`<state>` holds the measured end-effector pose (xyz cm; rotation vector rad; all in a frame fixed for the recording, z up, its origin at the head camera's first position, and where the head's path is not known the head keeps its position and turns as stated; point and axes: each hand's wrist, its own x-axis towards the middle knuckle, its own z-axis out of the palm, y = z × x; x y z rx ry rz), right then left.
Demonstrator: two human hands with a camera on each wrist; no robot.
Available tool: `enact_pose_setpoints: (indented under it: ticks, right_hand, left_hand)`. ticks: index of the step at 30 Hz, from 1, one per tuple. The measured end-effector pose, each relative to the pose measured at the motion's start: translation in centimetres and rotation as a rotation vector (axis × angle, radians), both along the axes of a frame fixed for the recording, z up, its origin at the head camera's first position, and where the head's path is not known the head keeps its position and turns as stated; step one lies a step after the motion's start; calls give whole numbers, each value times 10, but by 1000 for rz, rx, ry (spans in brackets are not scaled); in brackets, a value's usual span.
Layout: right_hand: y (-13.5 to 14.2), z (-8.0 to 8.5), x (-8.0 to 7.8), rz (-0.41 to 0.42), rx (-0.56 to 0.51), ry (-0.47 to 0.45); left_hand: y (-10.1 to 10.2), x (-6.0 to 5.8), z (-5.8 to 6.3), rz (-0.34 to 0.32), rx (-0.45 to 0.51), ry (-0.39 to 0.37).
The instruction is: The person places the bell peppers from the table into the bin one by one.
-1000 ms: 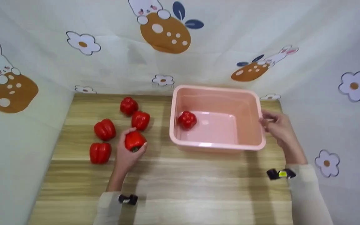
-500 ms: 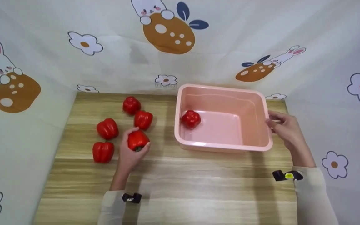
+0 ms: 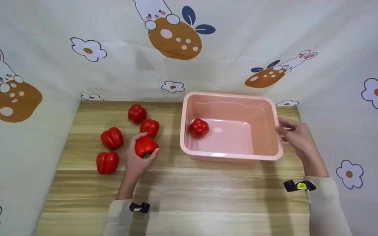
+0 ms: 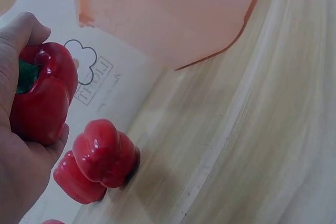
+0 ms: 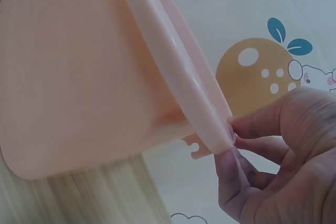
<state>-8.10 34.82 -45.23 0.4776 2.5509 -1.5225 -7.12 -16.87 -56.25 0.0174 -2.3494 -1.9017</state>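
Note:
My left hand [image 3: 137, 163] grips a glossy red bell pepper [image 3: 146, 146], with its green stem turned toward me. In the left wrist view, fingers and thumb wrap round this bell pepper [image 4: 50, 93], apart from two others behind it. My right hand [image 3: 299, 137] pinches the right rim of a pink plastic bin [image 3: 231, 154]. Thumb and fingertips meet the rim in the right wrist view, where the bin [image 5: 79, 77] fills the left side. One red bell pepper [image 3: 199, 128] lies inside the bin, near its left wall.
Several loose bell peppers lie on the wooden table [image 3: 208, 203] at left: two behind my left hand [image 3: 137, 113] and two beside it [image 3: 112, 138]. A patterned cloth [image 3: 123, 65] encloses the back and sides, close behind the bin.
The head view has shifted slightly. My left hand, still gripping the bell pepper, has moved barely to the right. My right hand stays at the bin's rim.

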Motion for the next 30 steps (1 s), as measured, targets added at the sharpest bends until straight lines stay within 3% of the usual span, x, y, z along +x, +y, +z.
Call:
enact_pose_setpoints:
  ticks: [7,16,24,30]
  right_hand:
    - [1,-8,3,12,-14,1]
    - [1,-4,10,-3,-33,23]
    - [1,-1,9,-12,-8,21]
    - [2,-2,12,-3,-34,34]
  left_hand:
    - [-1,4,0,-5,4,-34]
    - [9,-15,9,-34,20,67]
    - [22,-13,-6,-35,92,33]
    - [26,2,-18,0,85,-29]
